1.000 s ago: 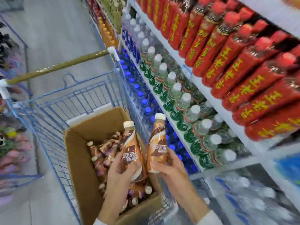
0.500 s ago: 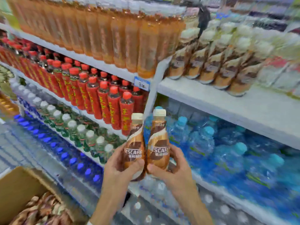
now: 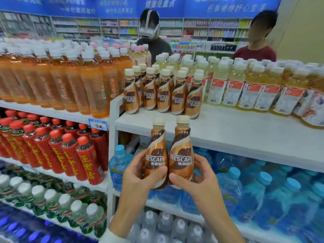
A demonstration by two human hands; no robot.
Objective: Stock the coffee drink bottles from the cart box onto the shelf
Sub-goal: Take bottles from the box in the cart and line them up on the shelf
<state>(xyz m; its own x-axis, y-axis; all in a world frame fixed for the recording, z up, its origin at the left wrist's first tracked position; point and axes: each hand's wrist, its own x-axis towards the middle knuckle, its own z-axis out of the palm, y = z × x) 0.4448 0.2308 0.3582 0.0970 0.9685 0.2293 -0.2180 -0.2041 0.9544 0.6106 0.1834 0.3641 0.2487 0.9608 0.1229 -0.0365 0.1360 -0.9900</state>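
Left coffee bottle [image 3: 156, 155] and right coffee bottle [image 3: 181, 151], upright and touching, just below the near edge of the shelf [image 3: 228, 130]; left hand [image 3: 138, 174] and right hand [image 3: 199, 178] each grip one low. Probably full, stiff, slick-wrapped: hold the wide lower body.

Two held coffee bottles [image 3: 156, 160]; five shelved coffee bottles [image 3: 164, 95] in the front row.
More stand behind, too crowded to count; one left hand [image 3: 138, 174], one right hand [image 3: 199, 178]; two people [image 3: 157, 48] beyond; one price tag [image 3: 98, 125].

back: blue banner [image 3: 228, 6] | below it: stocked far shelves [image 3: 78, 27] | right: beige wall [image 3: 303, 32] | light: bright, even
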